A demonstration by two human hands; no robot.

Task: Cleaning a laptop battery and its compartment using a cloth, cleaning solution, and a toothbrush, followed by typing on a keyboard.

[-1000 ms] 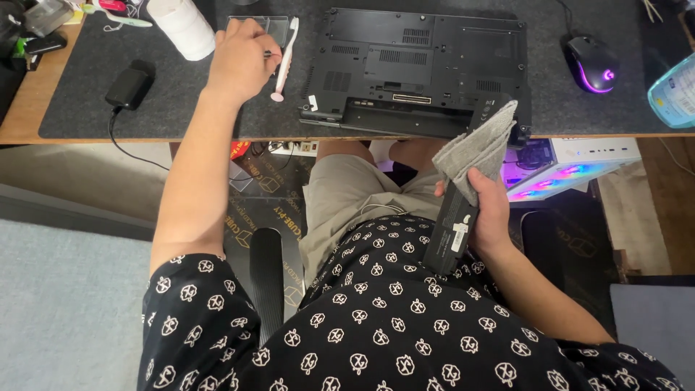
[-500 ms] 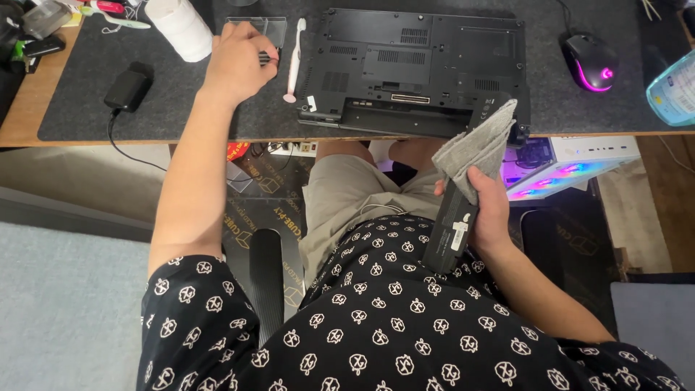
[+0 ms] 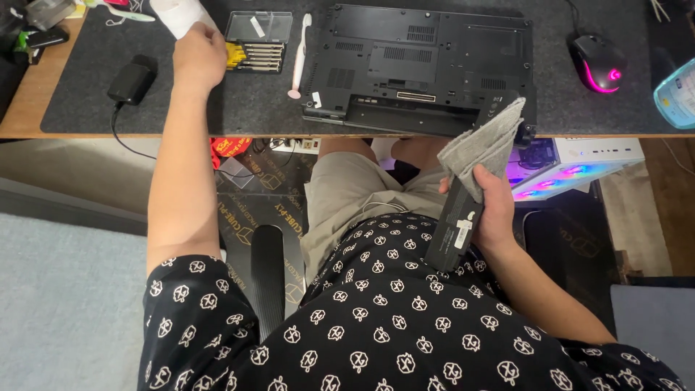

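Note:
My right hand [image 3: 499,206] holds a long black laptop battery [image 3: 452,232] together with a grey cloth [image 3: 481,148] over my lap, below the desk edge. My left hand [image 3: 197,58] reaches onto the dark desk mat [image 3: 246,108], its fingers closed near the base of a white bottle [image 3: 177,13]; whether it grips the bottle I cannot tell. Just right of that hand lies an open clear case of small screwdrivers [image 3: 257,45]. A white toothbrush [image 3: 299,54] lies beside an upside-down black laptop [image 3: 427,69].
A black power adapter [image 3: 132,80] with its cable sits left on the mat. A glowing mouse [image 3: 597,64] lies at the right, a pale blue container [image 3: 677,94] at the far right edge. A lit computer case [image 3: 579,170] stands under the desk.
My left hand has moved left from the screwdriver case toward the white bottle. The right hand with battery and cloth has stayed where it was.

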